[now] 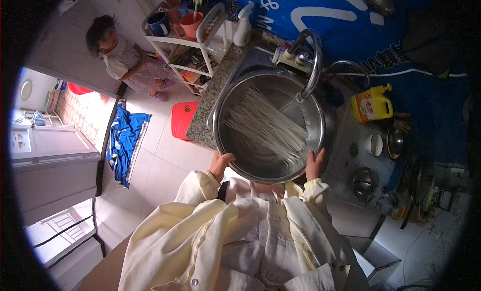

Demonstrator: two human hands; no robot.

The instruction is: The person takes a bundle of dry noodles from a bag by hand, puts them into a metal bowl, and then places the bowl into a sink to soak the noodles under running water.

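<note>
A large stainless steel basin (pixel 244 161) sits under the curved metal faucet (pixel 315 62) at the sink. My left hand (pixel 221 164) grips its near rim at the left, thumb over the edge. On the right side of the same rim, my right hand (pixel 315 164) holds on in a similar way. Inside the basin lies a bundle of thin white dry noodles (pixel 268 125), slightly fanned out. Water appears to run from the faucet's spout down into the basin beside the noodles.
A granite counter edge (pixel 210 120) borders the sink. Left of it stand a red plastic stool (pixel 184 120), a white rack (pixel 206 54) with cups and a child (pixel 127 62). A yellow jug (pixel 372 103), a white bowl (pixel 374 144) and a metal pot (pixel 363 181) are at the right.
</note>
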